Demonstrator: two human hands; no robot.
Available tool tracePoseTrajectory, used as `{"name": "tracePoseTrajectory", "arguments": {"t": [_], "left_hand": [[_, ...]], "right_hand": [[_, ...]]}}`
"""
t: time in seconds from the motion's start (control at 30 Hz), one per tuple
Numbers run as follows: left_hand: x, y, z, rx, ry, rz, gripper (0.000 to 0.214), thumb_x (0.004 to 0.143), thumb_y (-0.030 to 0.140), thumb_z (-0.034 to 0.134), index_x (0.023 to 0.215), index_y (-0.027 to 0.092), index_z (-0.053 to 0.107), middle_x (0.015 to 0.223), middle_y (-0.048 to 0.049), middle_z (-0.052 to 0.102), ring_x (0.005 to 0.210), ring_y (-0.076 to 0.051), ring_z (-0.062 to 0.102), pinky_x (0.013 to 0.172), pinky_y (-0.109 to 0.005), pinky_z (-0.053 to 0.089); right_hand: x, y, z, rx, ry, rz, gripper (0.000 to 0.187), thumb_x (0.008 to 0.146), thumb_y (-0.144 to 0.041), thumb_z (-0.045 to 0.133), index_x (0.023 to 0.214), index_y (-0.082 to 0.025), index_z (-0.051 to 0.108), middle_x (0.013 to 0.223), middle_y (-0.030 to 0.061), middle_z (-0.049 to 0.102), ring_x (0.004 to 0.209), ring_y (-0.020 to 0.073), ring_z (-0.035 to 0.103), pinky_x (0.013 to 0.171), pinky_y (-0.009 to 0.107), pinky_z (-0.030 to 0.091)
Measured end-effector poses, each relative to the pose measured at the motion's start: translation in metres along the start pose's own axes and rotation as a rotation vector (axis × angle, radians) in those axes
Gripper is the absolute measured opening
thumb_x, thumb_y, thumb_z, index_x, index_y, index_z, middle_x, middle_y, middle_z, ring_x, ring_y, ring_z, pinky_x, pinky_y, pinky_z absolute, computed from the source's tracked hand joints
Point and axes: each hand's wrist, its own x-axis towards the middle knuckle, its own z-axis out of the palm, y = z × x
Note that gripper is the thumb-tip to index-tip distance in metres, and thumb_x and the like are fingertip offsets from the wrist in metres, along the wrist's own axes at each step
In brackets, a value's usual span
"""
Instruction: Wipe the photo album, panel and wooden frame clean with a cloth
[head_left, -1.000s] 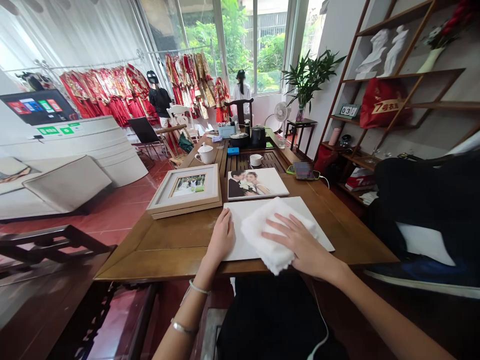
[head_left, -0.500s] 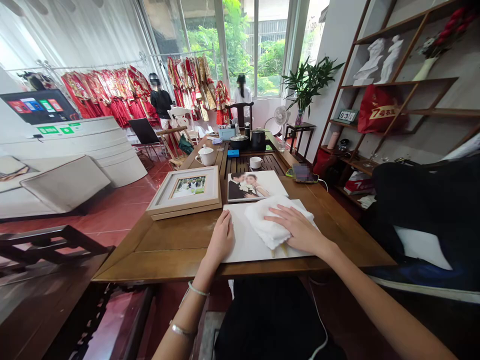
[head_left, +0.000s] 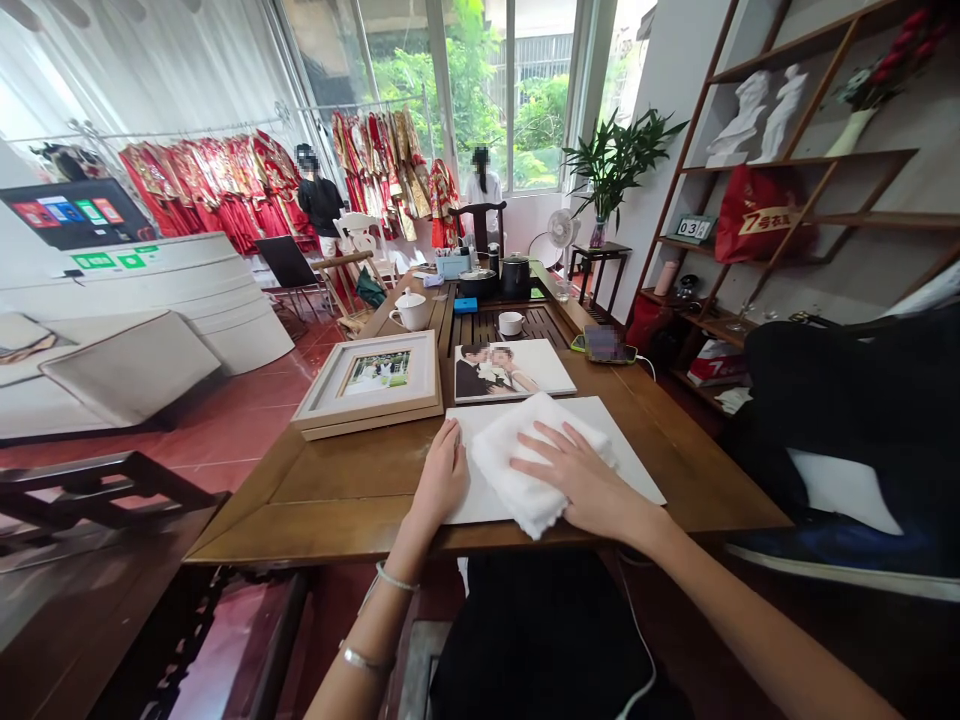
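Note:
A flat white panel (head_left: 637, 482) lies near the table's front edge. My left hand (head_left: 442, 472) grips the panel's left edge, its fingers close together and the thumb on the near side. My right hand (head_left: 577, 470) lies flat with fingers spread on a folded white towel (head_left: 504, 455), pressing it against the panel. The towel covers the panel's middle and its near corner reaches the front edge. Just beyond is a wedding photo panel (head_left: 544, 366) showing a couple. To the left, a framed photo (head_left: 365, 376) rests on another frame.
The wooden table (head_left: 337, 515) also carries a lidded white teapot (head_left: 410, 310), a white cup (head_left: 511, 323), a blue box (head_left: 466, 305) and a phone (head_left: 606, 345) on a cable. Two people stand by racks of red garments (head_left: 217, 185). A black bag or cloth (head_left: 847, 400) is at right.
My right hand and the towel have slid left and toward me across the panel, uncovering its right side. My left hand stays at the left edge.

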Motion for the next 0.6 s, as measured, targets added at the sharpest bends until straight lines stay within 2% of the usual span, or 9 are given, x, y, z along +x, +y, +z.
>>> {"name": "tracePoseTrajectory", "arguments": {"t": [0.13,0.23,0.37,0.47,0.6], "left_hand": [[0.000,0.001,0.000,0.018,-0.013,-0.002,0.042,0.088,0.019,0.038,0.125,0.008,0.053,0.140,-0.0187,0.047,0.135,-0.026,0.038,0.115,-0.043,0.028],[0.000,0.004,-0.001,0.043,-0.028,-0.016,0.043,0.088,0.019,0.036,0.126,0.005,0.053,0.140,-0.0205,0.045,0.135,-0.027,0.038,0.115,-0.043,0.028],[0.000,0.005,-0.002,0.045,-0.029,-0.025,0.043,0.089,0.018,0.036,0.127,0.006,0.052,0.141,-0.0195,0.045,0.136,-0.026,0.037,0.115,-0.044,0.027],[0.000,0.005,-0.002,0.050,-0.033,-0.023,0.043,0.089,0.018,0.036,0.126,0.005,0.052,0.140,-0.0199,0.046,0.135,-0.026,0.038,0.115,-0.043,0.027],[0.002,0.004,-0.002,0.040,-0.030,-0.015,0.043,0.087,0.016,0.037,0.125,0.005,0.053,0.139,-0.0206,0.047,0.134,-0.027,0.040,0.114,-0.043,0.028]], "right_hand": [[-0.036,-0.014,-0.005,0.039,-0.013,-0.068,0.080,0.063,-0.003,0.050,0.137,-0.034,0.044,0.153,0.0000,0.030,0.142,0.0262,0.015,0.113,0.053,0.013],[-0.041,-0.016,-0.003,0.044,0.009,-0.024,0.079,0.066,-0.004,0.049,0.138,-0.034,0.042,0.151,-0.0006,0.033,0.141,0.0250,0.018,0.113,0.051,0.016],[-0.013,-0.007,0.003,0.030,0.057,0.075,0.065,0.072,-0.012,0.051,0.135,-0.030,0.047,0.147,0.0038,0.039,0.138,0.0283,0.024,0.111,0.052,0.018],[0.021,0.002,0.005,-0.010,0.073,0.144,0.061,0.070,-0.015,0.057,0.129,-0.027,0.054,0.143,0.0078,0.044,0.135,0.0324,0.027,0.110,0.056,0.015],[0.062,0.007,0.002,-0.054,0.005,0.122,0.062,0.066,-0.010,0.056,0.127,-0.020,0.054,0.145,0.0116,0.040,0.137,0.0338,0.023,0.108,0.060,0.015]]}}
